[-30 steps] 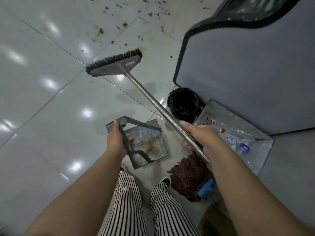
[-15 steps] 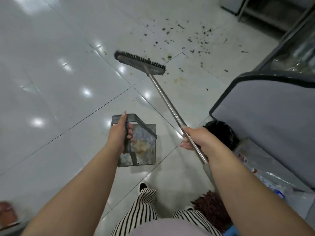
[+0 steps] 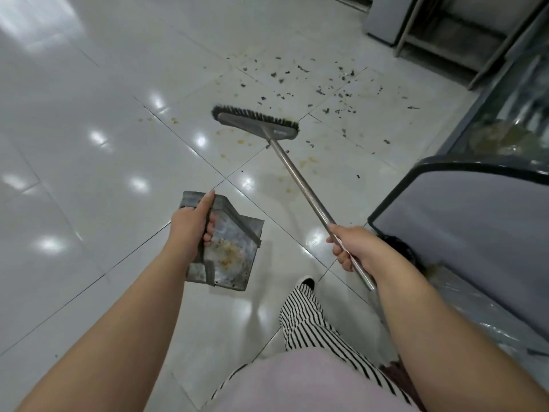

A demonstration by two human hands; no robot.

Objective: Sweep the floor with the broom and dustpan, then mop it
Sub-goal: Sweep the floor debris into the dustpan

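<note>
My right hand (image 3: 353,248) grips the metal shaft of a broom (image 3: 300,179); its grey head with black bristles (image 3: 257,121) hangs over the white tiled floor (image 3: 89,173), just short of the dirt. My left hand (image 3: 193,226) grips the handle of a stained metal dustpan (image 3: 228,251), held above the floor in front of me. Dark crumbs and debris (image 3: 326,84) lie scattered on the tiles beyond the broom head, with yellowish stains (image 3: 306,162) nearer to me.
A grey counter with a black rim (image 3: 463,221) stands on the right, a black bin (image 3: 401,251) at its foot. A metal rack (image 3: 445,34) and glass case (image 3: 517,114) are at the far right. My striped trouser leg (image 3: 306,316) steps forward.
I have walked toward the dirt; the debris patch is nearer and more central. The broom head has swung forward and right. The counter, bin and mop head have slid back to my right.
</note>
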